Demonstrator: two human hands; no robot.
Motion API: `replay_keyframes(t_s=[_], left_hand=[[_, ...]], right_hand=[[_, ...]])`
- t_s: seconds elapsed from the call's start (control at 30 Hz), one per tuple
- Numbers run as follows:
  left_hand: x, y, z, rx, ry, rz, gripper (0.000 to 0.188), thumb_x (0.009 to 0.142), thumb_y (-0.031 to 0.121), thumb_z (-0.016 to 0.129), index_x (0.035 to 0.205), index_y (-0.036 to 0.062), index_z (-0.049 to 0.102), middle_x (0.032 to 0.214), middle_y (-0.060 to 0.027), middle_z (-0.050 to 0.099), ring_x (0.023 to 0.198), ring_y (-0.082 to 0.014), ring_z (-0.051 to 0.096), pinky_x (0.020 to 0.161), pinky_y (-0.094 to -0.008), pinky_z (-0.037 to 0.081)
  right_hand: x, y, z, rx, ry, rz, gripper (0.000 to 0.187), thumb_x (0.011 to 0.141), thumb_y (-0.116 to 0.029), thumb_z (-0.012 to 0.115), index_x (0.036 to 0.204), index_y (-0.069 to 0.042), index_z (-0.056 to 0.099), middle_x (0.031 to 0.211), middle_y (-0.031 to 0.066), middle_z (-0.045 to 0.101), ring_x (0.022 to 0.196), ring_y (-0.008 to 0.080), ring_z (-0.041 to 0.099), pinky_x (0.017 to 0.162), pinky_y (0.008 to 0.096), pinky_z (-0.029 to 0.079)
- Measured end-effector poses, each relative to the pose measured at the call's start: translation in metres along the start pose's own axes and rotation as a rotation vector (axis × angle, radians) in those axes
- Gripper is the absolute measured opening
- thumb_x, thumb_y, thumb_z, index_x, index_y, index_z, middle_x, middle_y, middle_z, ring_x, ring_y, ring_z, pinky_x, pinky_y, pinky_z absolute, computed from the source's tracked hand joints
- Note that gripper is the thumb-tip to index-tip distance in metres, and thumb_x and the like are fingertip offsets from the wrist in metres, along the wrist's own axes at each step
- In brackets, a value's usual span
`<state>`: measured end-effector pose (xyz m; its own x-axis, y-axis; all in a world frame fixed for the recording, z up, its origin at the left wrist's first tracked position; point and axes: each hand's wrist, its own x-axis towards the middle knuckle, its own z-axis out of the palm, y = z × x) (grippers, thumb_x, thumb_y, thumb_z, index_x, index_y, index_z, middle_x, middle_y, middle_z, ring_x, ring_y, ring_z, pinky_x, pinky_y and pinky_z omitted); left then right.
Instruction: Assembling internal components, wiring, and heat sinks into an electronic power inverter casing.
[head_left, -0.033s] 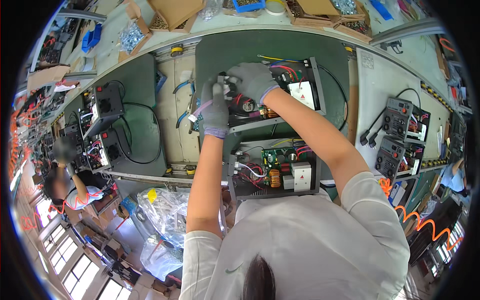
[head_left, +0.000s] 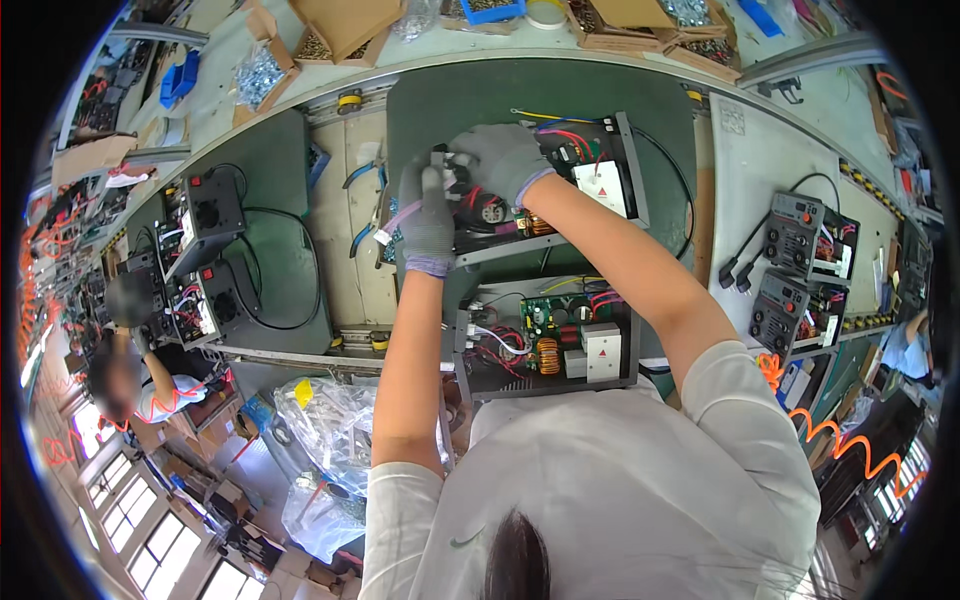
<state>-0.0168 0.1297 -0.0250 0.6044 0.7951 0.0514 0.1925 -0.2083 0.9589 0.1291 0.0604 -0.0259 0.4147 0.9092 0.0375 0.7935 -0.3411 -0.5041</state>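
Grey-gloved, the left hand point(head_left: 430, 225) and right hand point(head_left: 500, 160) meet over the left end of an open electrical unit point(head_left: 575, 152), which lies on a green board point(head_left: 440, 100), set in from its far edge. Both hands' fingers are bent close about a small dark part point(head_left: 457, 180); whether either hand grips it, I cannot tell. Beside the left hand, a lavender wire point(head_left: 405, 215) ends in a white plug point(head_left: 383, 237). A second open unit point(head_left: 548, 345) sits at the board's near edge. Blue-handled pliers point(head_left: 360, 175) lie beyond the board's left edge.
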Motion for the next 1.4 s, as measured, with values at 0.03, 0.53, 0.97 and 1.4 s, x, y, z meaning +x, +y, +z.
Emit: replay_keyframes(t_s=[0.03,0.53,0.97,1.4], left_hand=[[-0.001,0.001,0.000,-0.014,-0.001,-0.004,0.044,0.103,0.031,0.045,0.128,-0.0033,0.056,0.115,-0.0182,0.065,0.105,-0.0256,0.061,0.093,-0.0360,0.047],[-0.005,0.008,0.005,-0.130,0.030,-0.060,0.048,0.104,0.034,0.043,0.133,-0.0048,0.048,0.122,-0.0196,0.059,0.110,-0.0257,0.059,0.094,-0.0368,0.049],[-0.022,0.017,0.003,0.120,0.106,0.107,0.037,0.101,0.029,0.047,0.125,0.0039,0.061,0.117,-0.0164,0.065,0.103,-0.0322,0.063,0.095,-0.0401,0.047],[-0.042,0.085,0.007,0.514,-0.260,0.220,0.030,0.080,0.036,0.075,0.100,0.0135,0.074,0.087,-0.0073,0.070,0.099,-0.0271,0.061,0.097,-0.0481,0.032]], right_hand=[[0.001,0.001,-0.002,-0.001,0.012,0.003,0.015,0.087,-0.024,0.062,0.099,-0.020,0.070,0.097,0.0072,0.070,0.092,0.0313,0.069,0.079,0.0460,0.055],[-0.017,0.003,-0.039,-0.088,0.048,-0.109,0.018,0.087,-0.024,0.064,0.102,-0.019,0.072,0.101,0.0062,0.069,0.095,0.0290,0.067,0.078,0.0420,0.053],[-0.069,-0.046,-0.088,0.124,0.199,-0.281,0.036,0.083,-0.028,0.066,0.119,-0.027,0.062,0.116,0.0056,0.062,0.102,0.0272,0.063,0.080,0.0441,0.053],[-0.115,-0.018,-0.076,0.560,0.320,0.060,0.027,0.088,-0.005,0.061,0.114,-0.008,0.064,0.107,0.0149,0.067,0.089,0.0359,0.067,0.076,0.0398,0.056]])
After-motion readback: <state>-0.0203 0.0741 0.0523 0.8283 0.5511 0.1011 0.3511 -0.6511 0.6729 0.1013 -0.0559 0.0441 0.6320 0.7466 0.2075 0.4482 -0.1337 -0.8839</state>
